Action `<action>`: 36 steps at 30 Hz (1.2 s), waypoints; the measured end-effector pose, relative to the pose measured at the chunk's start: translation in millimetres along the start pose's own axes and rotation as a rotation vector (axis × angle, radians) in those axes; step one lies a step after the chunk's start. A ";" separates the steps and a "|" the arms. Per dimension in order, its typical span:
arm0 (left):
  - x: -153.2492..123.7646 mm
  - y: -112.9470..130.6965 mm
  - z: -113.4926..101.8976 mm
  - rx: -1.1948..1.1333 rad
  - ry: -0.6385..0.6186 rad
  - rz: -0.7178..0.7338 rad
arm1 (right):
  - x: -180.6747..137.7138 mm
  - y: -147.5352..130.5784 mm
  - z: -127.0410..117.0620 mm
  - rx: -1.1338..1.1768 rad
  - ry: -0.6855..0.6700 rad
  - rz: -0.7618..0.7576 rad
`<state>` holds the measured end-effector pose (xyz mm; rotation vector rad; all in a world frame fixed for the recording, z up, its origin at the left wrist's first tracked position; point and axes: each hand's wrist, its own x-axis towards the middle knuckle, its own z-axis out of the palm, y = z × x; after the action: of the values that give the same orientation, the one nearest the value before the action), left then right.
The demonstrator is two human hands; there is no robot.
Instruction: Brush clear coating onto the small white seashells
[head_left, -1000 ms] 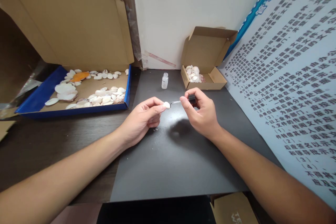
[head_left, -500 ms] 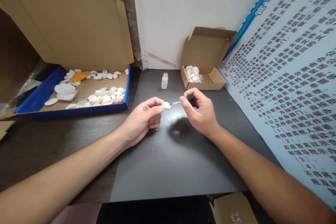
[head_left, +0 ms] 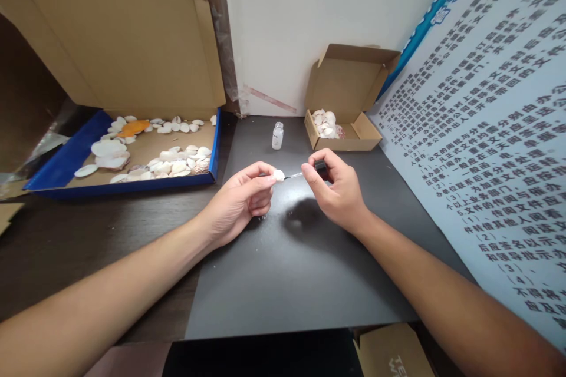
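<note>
Between the thumb and fingers of my left hand is a small white seashell. My right hand grips the black cap of a brush applicator, whose thin stem points left. The stem's tip is at the shell's right edge; whether it touches cannot be made out. Beyond my hands, a small open glass bottle with whitish contents stands upright on the dark grey mat.
At the left, an open blue-sided cardboard box holds many shells and an orange one. A smaller open box with shells stands at the back right. A printed sheet slopes along the right side.
The shell in my left hand has shifted and turned slightly against the brush tip. My right hand keeps its hold on the cap, almost in the same place.
</note>
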<state>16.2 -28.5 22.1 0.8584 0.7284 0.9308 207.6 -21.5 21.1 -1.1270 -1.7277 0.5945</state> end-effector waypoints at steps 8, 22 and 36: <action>-0.5 0.7 1.6 0.005 -0.007 0.001 | -2.3 -1.7 1.2 0.024 0.002 -0.022; -0.8 -0.1 0.9 0.010 -0.012 -0.001 | 0.0 -1.5 0.4 -0.067 0.032 -0.019; -0.4 -0.1 2.4 0.018 0.017 0.001 | -3.6 -5.6 1.7 -0.004 0.017 -0.039</action>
<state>18.1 -29.6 23.2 0.8671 0.7521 0.9346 204.1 -27.1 23.1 -1.0962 -1.7334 0.5565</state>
